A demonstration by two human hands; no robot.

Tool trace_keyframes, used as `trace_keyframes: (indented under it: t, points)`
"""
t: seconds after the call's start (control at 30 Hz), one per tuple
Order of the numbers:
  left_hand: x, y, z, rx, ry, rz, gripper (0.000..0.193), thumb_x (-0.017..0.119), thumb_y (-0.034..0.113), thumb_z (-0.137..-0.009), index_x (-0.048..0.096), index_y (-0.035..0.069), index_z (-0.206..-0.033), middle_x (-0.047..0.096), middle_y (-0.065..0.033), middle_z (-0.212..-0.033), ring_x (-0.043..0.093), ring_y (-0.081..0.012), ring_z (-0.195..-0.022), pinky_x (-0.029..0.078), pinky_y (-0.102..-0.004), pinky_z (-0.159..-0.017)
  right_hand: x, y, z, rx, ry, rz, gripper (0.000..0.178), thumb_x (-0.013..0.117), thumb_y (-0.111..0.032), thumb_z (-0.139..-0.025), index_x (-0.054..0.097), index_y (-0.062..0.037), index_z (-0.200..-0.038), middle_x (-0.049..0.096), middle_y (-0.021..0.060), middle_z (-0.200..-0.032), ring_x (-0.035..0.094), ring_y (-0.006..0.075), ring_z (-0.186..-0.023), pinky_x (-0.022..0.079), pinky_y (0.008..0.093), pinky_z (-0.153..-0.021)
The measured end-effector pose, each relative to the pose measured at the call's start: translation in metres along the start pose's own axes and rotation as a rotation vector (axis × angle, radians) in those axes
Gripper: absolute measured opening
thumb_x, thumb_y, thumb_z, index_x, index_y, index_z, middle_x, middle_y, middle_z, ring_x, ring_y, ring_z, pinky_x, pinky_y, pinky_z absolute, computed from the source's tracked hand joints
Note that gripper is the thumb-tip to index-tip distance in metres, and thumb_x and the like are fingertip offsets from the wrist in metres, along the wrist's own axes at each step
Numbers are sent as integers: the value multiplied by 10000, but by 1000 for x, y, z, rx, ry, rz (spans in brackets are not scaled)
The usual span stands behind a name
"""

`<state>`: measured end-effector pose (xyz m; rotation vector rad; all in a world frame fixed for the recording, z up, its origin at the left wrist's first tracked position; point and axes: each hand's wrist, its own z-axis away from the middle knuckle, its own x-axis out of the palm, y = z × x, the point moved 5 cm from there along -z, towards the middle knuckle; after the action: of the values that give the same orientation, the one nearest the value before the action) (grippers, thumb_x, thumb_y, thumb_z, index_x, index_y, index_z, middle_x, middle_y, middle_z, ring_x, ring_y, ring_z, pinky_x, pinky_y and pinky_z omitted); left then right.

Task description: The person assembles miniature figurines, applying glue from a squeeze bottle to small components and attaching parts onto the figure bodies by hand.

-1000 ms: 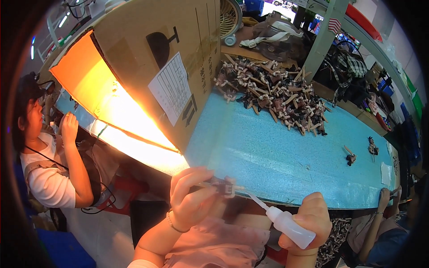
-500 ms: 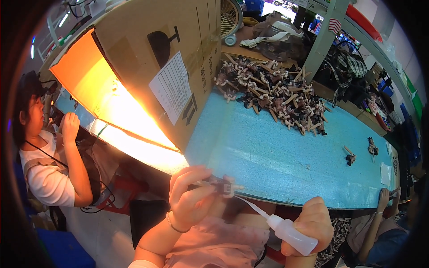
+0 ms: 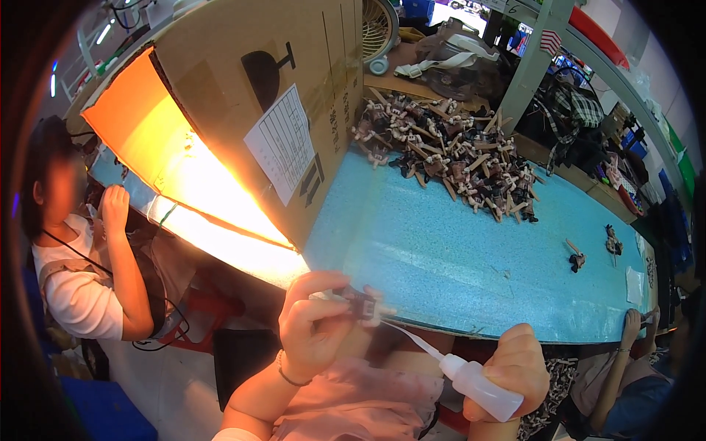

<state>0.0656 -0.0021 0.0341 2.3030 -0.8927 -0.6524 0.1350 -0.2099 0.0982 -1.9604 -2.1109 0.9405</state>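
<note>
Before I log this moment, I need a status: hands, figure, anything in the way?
Left hand pinching small brown figure, blurred. Right hand gripping white squeeze bottle, nozzle pointed toward figure; contact unclear. Nothing visible between them.

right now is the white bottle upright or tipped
Tipped: the white bottle slants in the right hand's grip, its thin nozzle toward the picture's upper left.

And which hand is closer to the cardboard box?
Left. The left hand is just below the cardboard box in the picture; the right hand, gripping a white bottle, is farther right.
</note>
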Motion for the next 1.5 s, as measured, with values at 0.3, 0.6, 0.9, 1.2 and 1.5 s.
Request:
trace_keyframes:
  t: [0.3,0.6,0.9,1.2,1.5]
  points:
    - [4,-5,3,-132,4,259,382,590,-169,-649,433,43,-926,471,-183,-1094,552,-225,-935,489,-311,-798,4,3,-4,-6,10,-52,502,703,-540,-660,526,-93,-804,481,-17,-626,416,138,-545,293,282,-512]
    - [8,-7,4,-203,27,467,312,546,-201,-717,410,0,-913,443,-185,-1075,583,-280,-938,520,-360,-785,3,4,3,72,70,-77,487,713,-541,-651,537,-97,-749,484,-29,-606,412,133,-542,292,280,-513]
    - [6,-10,6,-230,23,501,315,605,-115,-705,433,23,-930,458,-200,-1102,564,-224,-864,515,-338,-724,5,4,-7,32,-5,-74,524,662,-577,-676,505,-86,-767,433,-13,-615,381,130,-535,291,283,-516]
    - [4,-6,4,-222,11,452,319,575,-127,-686,446,32,-931,473,-195,-1095,546,-222,-911,490,-332,-787,8,2,-14,-6,-47,-52,536,604,-582,-732,433,-88,-850,398,5,-660,359,129,-550,291,280,-520]
    - [5,-6,4,-206,22,459,328,562,-142,-685,440,32,-934,465,-195,-1101,545,-211,-915,482,-325,-813,4,2,-12,-58,-15,-22,533,610,-579,-730,437,-88,-844,395,-6,-643,358,127,-546,290,285,-521]
